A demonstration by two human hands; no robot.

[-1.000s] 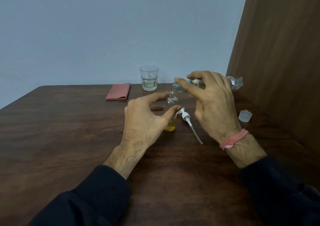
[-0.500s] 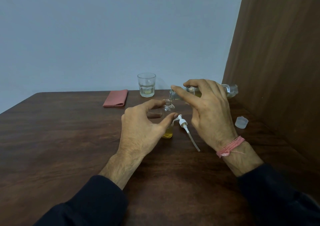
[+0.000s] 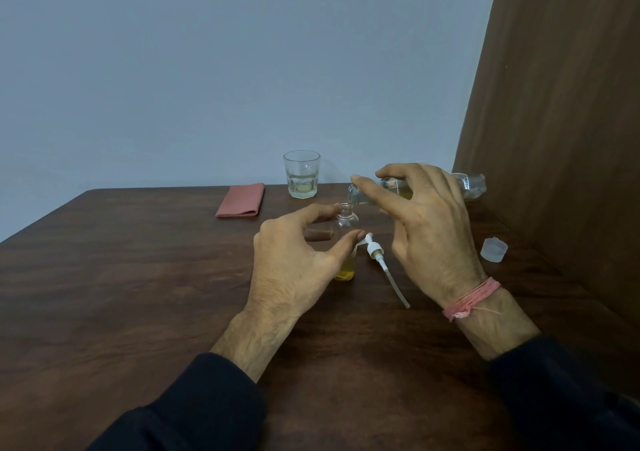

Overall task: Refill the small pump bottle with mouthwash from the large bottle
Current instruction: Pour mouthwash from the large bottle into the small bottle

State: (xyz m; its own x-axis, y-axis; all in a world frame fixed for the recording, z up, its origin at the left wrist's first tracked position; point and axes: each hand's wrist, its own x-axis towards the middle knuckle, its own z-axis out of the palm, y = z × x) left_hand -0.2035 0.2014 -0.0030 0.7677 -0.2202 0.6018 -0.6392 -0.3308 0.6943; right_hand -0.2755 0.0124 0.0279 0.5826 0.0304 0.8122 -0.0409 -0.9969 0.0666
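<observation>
Head view: small pump bottle (image 3: 346, 239), clear, light, tippy; left hand (image 3: 294, 263) pinches its body. Right hand (image 3: 426, 222) grips large bottle (image 3: 415, 191) tipped above its neck; slick, hold mid-body

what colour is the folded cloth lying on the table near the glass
The folded cloth is a dusty pinkish red, plain with no pattern, seen best in the head view.

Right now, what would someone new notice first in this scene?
The right hand tips a large clear bottle on its side over the small bottle's open neck at table centre. The left hand steadies that small bottle, and its white pump lies beside it.
</observation>
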